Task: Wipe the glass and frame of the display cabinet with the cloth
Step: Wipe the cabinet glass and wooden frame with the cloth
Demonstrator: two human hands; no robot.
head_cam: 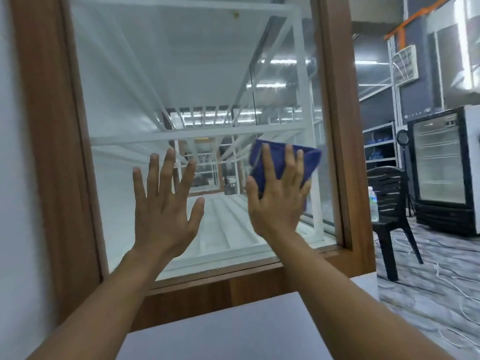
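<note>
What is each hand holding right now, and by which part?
The right hand presses the blue cloth against the glass, with straight fingers spread over its lower left part. The left hand holds nothing.

Black chair (387, 178), bottle (373, 203) at it — glass-door fridge (439, 165) beyond.

1. The right grip (278, 201) covers the middle of the blue cloth (283, 162); only the cloth's top and right side show.
2. Whether the left grip (163, 203) touches the glass (155, 74) cannot be told.
3. The cabinet's wooden frame (52, 152) is cut off at the top.
4. The fridge (441, 172) is cut by the right edge.
5. The bottle (373, 203) on the chair (389, 178) is blurred, its label unreadable.
</note>
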